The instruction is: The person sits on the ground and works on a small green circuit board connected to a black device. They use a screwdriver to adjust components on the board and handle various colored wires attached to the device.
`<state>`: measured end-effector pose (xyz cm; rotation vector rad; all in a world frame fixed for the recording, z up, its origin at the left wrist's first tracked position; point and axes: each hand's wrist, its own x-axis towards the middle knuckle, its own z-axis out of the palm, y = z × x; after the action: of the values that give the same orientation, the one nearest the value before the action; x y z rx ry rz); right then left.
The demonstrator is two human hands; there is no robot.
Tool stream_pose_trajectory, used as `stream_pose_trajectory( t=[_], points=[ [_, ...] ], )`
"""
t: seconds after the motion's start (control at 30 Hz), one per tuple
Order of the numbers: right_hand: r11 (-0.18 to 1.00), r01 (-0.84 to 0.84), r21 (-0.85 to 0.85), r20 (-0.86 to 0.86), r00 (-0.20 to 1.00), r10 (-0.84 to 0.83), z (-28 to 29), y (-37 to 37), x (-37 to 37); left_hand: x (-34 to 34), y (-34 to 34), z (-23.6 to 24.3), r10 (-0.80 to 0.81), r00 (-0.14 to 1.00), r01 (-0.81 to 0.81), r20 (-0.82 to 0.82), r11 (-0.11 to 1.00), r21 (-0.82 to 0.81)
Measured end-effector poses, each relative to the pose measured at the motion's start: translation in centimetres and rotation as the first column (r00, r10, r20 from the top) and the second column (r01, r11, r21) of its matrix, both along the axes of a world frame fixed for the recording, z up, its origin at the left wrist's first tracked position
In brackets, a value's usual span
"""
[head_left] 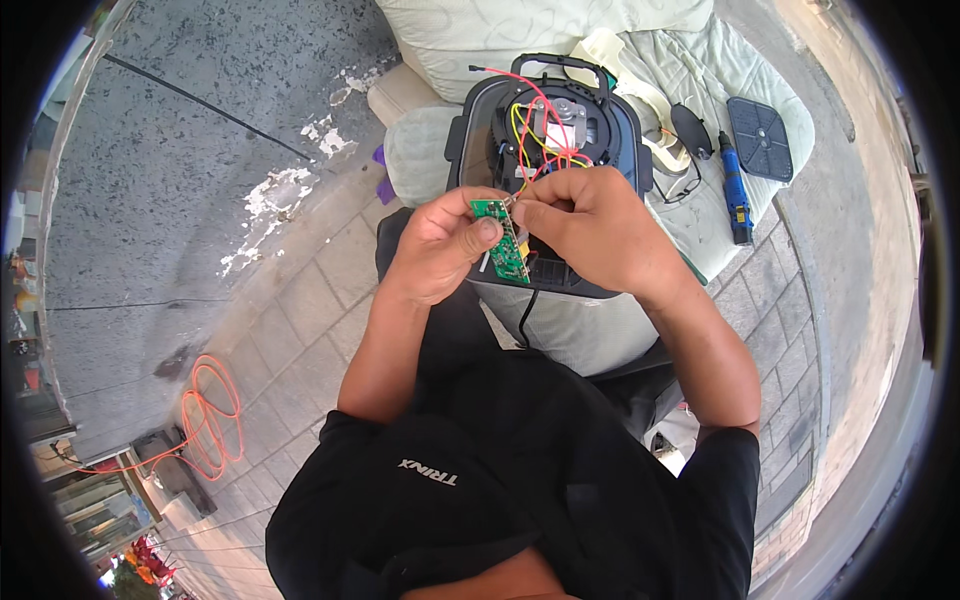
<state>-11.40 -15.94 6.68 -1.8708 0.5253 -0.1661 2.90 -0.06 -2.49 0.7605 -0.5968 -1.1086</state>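
- Holding a green circuit board (507,252), the left hand (440,250) has its thumb on the board's face and its fingers behind, closed firmly on it.
- Pinched close together, the right hand's (600,225) thumb and forefinger meet at the board's upper right edge; what lies between them is hidden.
- The board is tilted, its long side running toward the person, over the near part of an opened black appliance (627,130).
- Red wires (545,97) and yellow wires (516,122) loop across a metal part (568,108) inside the appliance, just beyond the hands.
- The appliance stands on a pale green padded seat (735,60).
- To its right, on the seat, are a black round disc (690,130), a dark square panel (760,138) and a blue power screwdriver (736,195).
- An orange cord (238,410) lies coiled on the paving (325,265), well apart at left.
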Motion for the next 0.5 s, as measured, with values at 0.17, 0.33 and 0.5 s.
stream_pose_trajectory(
  t=[0.17,0.33,0.5],
  points=[
    [0.998,-0.016,0.06,-0.099,0.995,0.022,0.53,-0.71,0.4,-0.33,-0.08,0.07,0.043,0.998,-0.045,0.04,0.998,0.042],
    [0.988,0.017,0.152,-0.126,0.992,0.003,0.2,-1.01,0.41,-0.34,-0.14,0.01,0.04,0.997,-0.044,0.07,0.997,0.066],
    [0.976,0.082,0.2,-0.174,0.984,-0.048,0.23,-0.53,0.08,-0.43,-0.1,0.02,0.046,0.997,-0.051,0.065,0.996,0.07]
  ],
)
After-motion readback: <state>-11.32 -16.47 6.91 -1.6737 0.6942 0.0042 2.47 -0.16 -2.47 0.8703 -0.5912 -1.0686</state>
